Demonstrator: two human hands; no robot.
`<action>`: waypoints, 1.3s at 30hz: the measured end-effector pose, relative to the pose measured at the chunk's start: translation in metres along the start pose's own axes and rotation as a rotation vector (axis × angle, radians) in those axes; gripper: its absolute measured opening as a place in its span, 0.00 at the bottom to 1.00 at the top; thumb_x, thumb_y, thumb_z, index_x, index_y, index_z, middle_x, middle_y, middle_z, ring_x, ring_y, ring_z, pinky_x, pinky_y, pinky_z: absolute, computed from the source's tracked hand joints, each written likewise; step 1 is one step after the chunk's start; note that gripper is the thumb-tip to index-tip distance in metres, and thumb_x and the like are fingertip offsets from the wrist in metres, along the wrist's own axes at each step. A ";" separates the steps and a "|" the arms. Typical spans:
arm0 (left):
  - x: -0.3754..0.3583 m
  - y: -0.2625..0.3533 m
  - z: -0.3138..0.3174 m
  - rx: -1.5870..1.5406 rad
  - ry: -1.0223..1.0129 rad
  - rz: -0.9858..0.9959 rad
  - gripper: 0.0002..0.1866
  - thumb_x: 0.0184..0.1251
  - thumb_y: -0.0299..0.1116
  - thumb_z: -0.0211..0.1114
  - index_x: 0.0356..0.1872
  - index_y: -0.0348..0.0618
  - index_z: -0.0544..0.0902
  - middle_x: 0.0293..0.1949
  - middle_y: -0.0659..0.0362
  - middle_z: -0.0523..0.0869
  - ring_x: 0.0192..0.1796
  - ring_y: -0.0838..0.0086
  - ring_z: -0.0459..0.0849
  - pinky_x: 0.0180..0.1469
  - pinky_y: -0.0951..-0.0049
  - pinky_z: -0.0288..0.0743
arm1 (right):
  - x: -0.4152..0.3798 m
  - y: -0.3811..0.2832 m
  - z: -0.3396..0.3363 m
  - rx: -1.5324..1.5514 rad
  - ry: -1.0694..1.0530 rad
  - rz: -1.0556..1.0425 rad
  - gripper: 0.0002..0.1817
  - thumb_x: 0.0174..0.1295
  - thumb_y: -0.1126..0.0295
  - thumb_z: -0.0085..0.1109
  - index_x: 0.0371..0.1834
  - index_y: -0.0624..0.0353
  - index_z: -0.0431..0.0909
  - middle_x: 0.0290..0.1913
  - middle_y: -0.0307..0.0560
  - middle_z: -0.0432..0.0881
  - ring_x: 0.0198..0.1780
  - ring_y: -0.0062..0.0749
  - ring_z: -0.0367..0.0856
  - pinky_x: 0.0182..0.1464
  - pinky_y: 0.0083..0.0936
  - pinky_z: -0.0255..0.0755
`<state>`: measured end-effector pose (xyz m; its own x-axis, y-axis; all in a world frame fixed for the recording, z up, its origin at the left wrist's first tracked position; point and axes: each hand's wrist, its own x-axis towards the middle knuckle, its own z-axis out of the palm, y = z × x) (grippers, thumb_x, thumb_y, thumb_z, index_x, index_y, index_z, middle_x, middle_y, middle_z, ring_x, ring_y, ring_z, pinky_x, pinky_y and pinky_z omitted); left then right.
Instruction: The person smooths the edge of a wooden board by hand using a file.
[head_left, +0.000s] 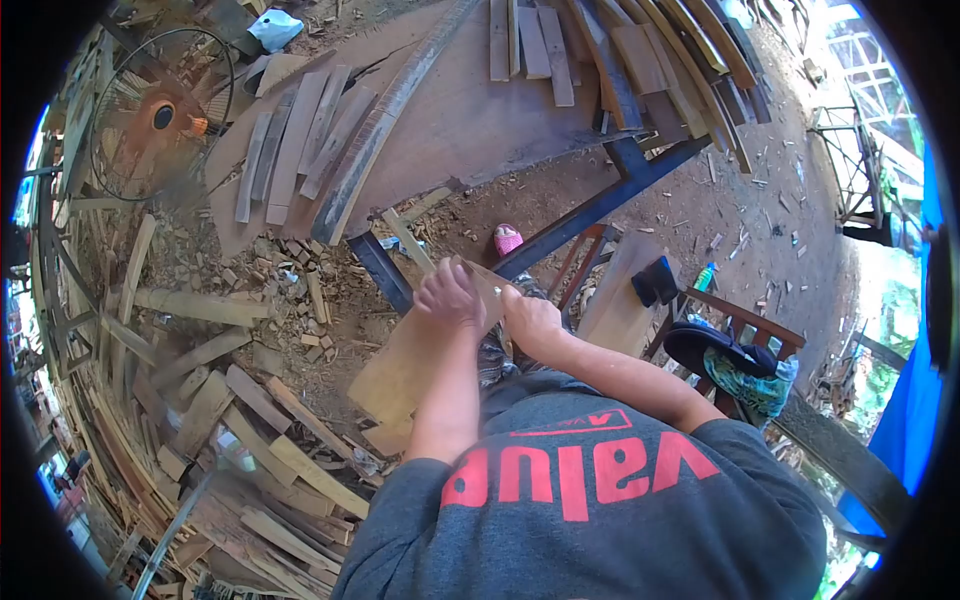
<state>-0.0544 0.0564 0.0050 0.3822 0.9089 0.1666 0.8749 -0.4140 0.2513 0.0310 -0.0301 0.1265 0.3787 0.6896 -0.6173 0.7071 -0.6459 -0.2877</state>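
Note:
A flat wooden board (388, 368) lies slanted in front of my body, over my lap. My left hand (450, 296) rests at its upper part, with the fingers curled over the wood. Close beside it, my right hand (530, 318) is closed at the board's right edge. A small white spot shows at its fingertips; what they pinch is too small to make out. A narrow wooden strip (408, 240) reaches up and left from behind the left hand.
Ahead stands a worktable (460, 130) with a dark metal frame (610, 205), bearing several wood slats (300, 140). A round fan (163, 115) is at the left. Scrap wood (260, 430) is piled on the lower left. A wooden chair (740, 310) holding a black sandal (715, 350) stands at the right.

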 end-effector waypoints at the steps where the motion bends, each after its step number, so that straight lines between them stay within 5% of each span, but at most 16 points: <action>1: 0.003 0.004 -0.003 -0.005 -0.004 -0.001 0.17 0.72 0.51 0.49 0.52 0.55 0.77 0.43 0.57 0.81 0.50 0.61 0.78 0.58 0.52 0.64 | -0.001 0.001 -0.002 -0.004 -0.002 0.005 0.09 0.64 0.70 0.51 0.44 0.62 0.68 0.31 0.57 0.85 0.34 0.47 0.87 0.33 0.40 0.80; 11: -0.003 0.000 0.005 0.108 -0.103 -0.036 0.19 0.73 0.52 0.46 0.50 0.54 0.76 0.40 0.55 0.80 0.45 0.58 0.79 0.56 0.51 0.64 | -0.014 -0.029 0.031 -0.186 0.032 -0.051 0.10 0.63 0.70 0.53 0.41 0.65 0.70 0.27 0.47 0.85 0.31 0.35 0.88 0.29 0.28 0.81; 13: 0.001 0.000 0.005 0.117 -0.096 -0.054 0.19 0.73 0.53 0.46 0.50 0.53 0.76 0.40 0.55 0.80 0.44 0.58 0.78 0.56 0.50 0.64 | -0.018 -0.032 0.006 -0.144 -0.107 0.074 0.12 0.65 0.69 0.51 0.47 0.64 0.69 0.37 0.52 0.87 0.37 0.37 0.89 0.35 0.29 0.82; 16: -0.001 0.006 -0.002 0.090 -0.059 -0.032 0.19 0.73 0.52 0.46 0.50 0.53 0.76 0.39 0.55 0.80 0.44 0.58 0.78 0.56 0.51 0.64 | -0.019 0.004 -0.035 -0.084 -0.097 0.034 0.09 0.65 0.70 0.50 0.45 0.62 0.69 0.35 0.52 0.87 0.36 0.40 0.89 0.35 0.31 0.82; 24: 0.001 0.004 -0.001 0.090 -0.121 -0.026 0.18 0.73 0.51 0.46 0.51 0.53 0.76 0.40 0.55 0.80 0.44 0.57 0.78 0.56 0.50 0.64 | -0.018 -0.022 0.018 0.026 -0.022 0.014 0.05 0.64 0.71 0.50 0.40 0.60 0.70 0.29 0.59 0.85 0.32 0.47 0.88 0.33 0.40 0.80; 29: 0.003 0.008 -0.004 0.112 -0.127 -0.044 0.18 0.74 0.51 0.45 0.52 0.54 0.75 0.41 0.55 0.80 0.45 0.58 0.78 0.56 0.51 0.65 | -0.041 0.008 -0.046 0.012 -0.105 0.065 0.07 0.65 0.70 0.49 0.42 0.61 0.70 0.33 0.57 0.85 0.37 0.46 0.88 0.37 0.38 0.81; 37: 0.002 0.004 -0.005 0.079 -0.056 0.022 0.16 0.73 0.50 0.46 0.48 0.54 0.76 0.39 0.56 0.80 0.44 0.59 0.79 0.55 0.51 0.66 | -0.084 -0.003 -0.089 0.038 -0.104 0.030 0.06 0.63 0.74 0.48 0.41 0.62 0.67 0.27 0.61 0.82 0.31 0.57 0.84 0.32 0.50 0.76; 39: 0.001 0.004 -0.003 0.023 -0.186 -0.042 0.17 0.73 0.51 0.48 0.48 0.54 0.78 0.43 0.54 0.79 0.51 0.60 0.73 0.61 0.53 0.54 | -0.098 -0.005 -0.106 -0.016 -0.120 0.043 0.06 0.63 0.74 0.47 0.41 0.62 0.65 0.26 0.62 0.81 0.31 0.59 0.84 0.32 0.51 0.76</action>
<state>-0.0511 0.0550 0.0089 0.3914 0.9199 -0.0232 0.8972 -0.3759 0.2319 0.0540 -0.0595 0.2662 0.3353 0.6164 -0.7125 0.7016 -0.6681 -0.2479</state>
